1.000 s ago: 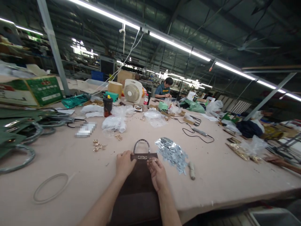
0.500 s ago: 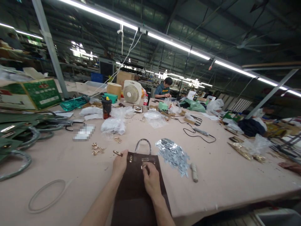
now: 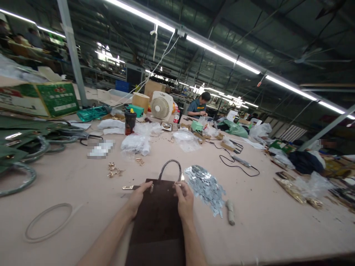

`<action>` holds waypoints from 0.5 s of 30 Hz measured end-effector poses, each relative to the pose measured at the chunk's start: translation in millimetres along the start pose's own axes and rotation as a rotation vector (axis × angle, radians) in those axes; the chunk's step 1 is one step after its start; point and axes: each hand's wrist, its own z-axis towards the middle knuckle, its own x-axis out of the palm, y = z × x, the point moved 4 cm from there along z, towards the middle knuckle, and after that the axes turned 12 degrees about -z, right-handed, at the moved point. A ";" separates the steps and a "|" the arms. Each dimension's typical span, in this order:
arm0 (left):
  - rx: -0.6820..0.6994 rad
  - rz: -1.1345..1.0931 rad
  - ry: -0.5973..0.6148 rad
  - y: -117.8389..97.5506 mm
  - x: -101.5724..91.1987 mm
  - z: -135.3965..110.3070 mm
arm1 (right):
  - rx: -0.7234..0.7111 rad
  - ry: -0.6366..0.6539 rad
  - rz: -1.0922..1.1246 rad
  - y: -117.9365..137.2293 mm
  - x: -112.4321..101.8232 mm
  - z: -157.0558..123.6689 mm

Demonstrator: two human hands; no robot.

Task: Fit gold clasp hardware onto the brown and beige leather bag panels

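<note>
A dark brown handbag panel lies before me, its wrapped loop handle pointing away. My left hand grips its upper left edge, thumb on top beside a small gold fitting. A brown strap with a gold metal plate sticks out to the left past that hand. At the upper right corner, my right hand has its fingers pinched on a small gold metal fitting. The fingers partly cover this piece, so its shape is unclear.
Right of the panel lies a pile of silvery metal plates, with a grey wrapped rod beside it. Gold fittings lie at left, near a clear tube ring. Green bag pieces are stacked far left. A co-worker sits across the table.
My right hand has moved from the panel's upper middle to its upper right corner. The strap with the gold plate now extends further left past my left hand. The view has shifted slightly.
</note>
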 end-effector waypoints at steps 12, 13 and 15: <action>-0.232 -0.103 0.042 2.2 -12.3 5.9 | -0.070 0.070 -0.182 -0.1 -3.5 -4.0; -0.222 -0.100 0.038 1.9 -13.3 6.6 | -0.063 0.083 -0.184 -1.0 -3.4 -3.5; -0.209 -0.098 0.034 1.6 -14.3 6.9 | -0.056 0.102 -0.182 -1.8 -3.1 -2.7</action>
